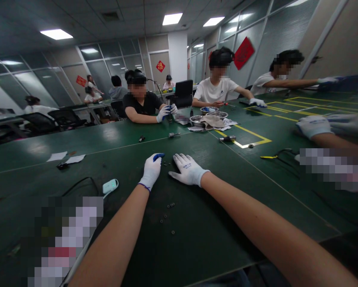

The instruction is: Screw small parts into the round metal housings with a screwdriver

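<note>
My left hand (151, 172), in a white glove with a blue palm side, is closed just above the green table (214, 227). Its fingers are curled together, and whatever they may hold is hidden. To its right, my right hand (188, 169) lies flat, palm down, with the fingers spread and the thumb out. In the gap between both hands sit several tiny dark nuts (166, 164). Closer to me, between my forearms, more small ring-shaped nuts (173, 232) are scattered on the tabletop.
Ahead lie a metal tool (227, 138), a small metal part (175, 135), and metal bowls (196, 121) with a cloth (212, 122). Left are a white device (110, 186) with a cable and papers (76, 159). Gloved co-workers sit opposite; another's gloved hands (315, 126) reach in at right.
</note>
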`<state>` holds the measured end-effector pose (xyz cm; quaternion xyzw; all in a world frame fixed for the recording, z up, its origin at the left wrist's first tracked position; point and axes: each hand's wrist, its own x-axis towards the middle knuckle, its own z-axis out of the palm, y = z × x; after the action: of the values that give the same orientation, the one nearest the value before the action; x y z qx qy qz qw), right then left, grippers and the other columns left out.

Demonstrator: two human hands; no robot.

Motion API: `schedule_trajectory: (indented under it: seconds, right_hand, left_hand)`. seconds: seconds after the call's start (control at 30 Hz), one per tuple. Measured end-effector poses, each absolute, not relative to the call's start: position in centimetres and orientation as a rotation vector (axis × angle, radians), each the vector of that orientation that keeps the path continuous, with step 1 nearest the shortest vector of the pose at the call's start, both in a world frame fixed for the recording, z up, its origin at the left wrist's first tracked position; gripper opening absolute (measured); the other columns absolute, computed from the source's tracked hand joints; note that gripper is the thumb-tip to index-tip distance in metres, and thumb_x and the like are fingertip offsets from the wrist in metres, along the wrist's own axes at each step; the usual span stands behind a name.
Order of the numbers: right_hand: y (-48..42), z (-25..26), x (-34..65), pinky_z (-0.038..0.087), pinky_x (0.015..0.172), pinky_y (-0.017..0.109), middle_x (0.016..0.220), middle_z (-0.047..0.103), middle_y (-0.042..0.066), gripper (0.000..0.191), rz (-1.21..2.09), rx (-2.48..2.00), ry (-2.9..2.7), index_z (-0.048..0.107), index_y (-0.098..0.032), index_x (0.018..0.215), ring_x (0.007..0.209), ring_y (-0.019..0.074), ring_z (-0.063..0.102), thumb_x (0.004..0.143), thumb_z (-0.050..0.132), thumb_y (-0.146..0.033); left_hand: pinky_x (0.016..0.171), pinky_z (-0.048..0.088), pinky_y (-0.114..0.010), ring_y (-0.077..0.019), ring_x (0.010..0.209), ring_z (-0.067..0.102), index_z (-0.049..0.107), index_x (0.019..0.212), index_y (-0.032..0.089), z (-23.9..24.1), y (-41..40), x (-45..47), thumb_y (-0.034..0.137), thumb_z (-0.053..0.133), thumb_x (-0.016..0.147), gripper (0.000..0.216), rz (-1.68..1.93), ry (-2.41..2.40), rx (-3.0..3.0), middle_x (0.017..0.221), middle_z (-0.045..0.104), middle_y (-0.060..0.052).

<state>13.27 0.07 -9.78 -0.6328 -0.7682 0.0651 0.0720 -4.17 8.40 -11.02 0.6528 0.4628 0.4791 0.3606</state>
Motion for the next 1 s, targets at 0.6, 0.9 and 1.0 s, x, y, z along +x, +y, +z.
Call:
schedule_trajectory:
  seconds: [0.6, 0.9, 1.0]
  right_hand:
    - [-0.2, -9.4, 15.6, 0.015, 0.130, 0.048, 0.175, 0.018, 0.018, 0.103, 0.173, -2.106, -2.143, 0.018, -0.004, 0.167, 0.162, 0.0365, 0.017, 0.094, 0.029, -0.076]
    - [0.1, -9.6, 16.6, 0.015, 0.129, 0.052, 0.174, 0.021, 0.018, 0.104, 0.160, -2.116, -2.138, 0.023, -0.007, 0.167, 0.161, 0.0387, 0.017, 0.093, 0.028, -0.080]
    - [0.2, -9.7, 16.6, 0.014, 0.129, 0.054, 0.174, 0.022, 0.017, 0.102, 0.186, -2.062, -2.187, 0.024, -0.011, 0.167, 0.161, 0.0393, 0.018, 0.093, 0.025, -0.081]
  left_hand:
    - [0.110, 0.051, -0.043, -0.0243, 0.104, 0.073, 0.081, 0.099, 0.018, -10.9, 8.3, -4.3, 0.017, 0.062, 0.084, 0.024, 1.208, 1.183, 1.670, 0.100, 0.081, -0.009]
    - [0.110, 0.051, -0.042, -0.0237, 0.104, 0.073, 0.081, 0.099, 0.017, -10.7, 8.2, -4.2, 0.017, 0.062, 0.086, 0.023, 1.191, 1.194, 1.678, 0.102, 0.081, -0.009]
    - [0.109, 0.051, -0.042, -0.0238, 0.105, 0.073, 0.081, 0.099, 0.018, -10.7, 8.1, -4.2, 0.017, 0.062, 0.086, 0.023, 1.191, 1.187, 1.697, 0.102, 0.081, -0.008]
